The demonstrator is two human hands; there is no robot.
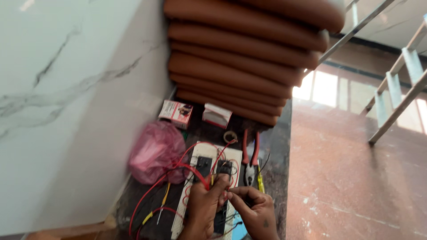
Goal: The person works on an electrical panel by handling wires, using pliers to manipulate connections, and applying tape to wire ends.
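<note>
Our left hand [205, 205] pinches a thin red wire [195, 171] over the switch board [209, 155]; our right hand [253, 209], just beside, fingers another strand. These wires look light and floppy, best gripped near their ends.

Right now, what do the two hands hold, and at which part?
The left hand pinches red wires at their ends over the switch board. Whether the right hand grips anything cannot be told.

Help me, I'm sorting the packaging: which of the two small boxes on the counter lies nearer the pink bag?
The left box, red and white with a picture on it. It sits just above the pink bag; the other box lies farther right, toward the pliers.
</note>
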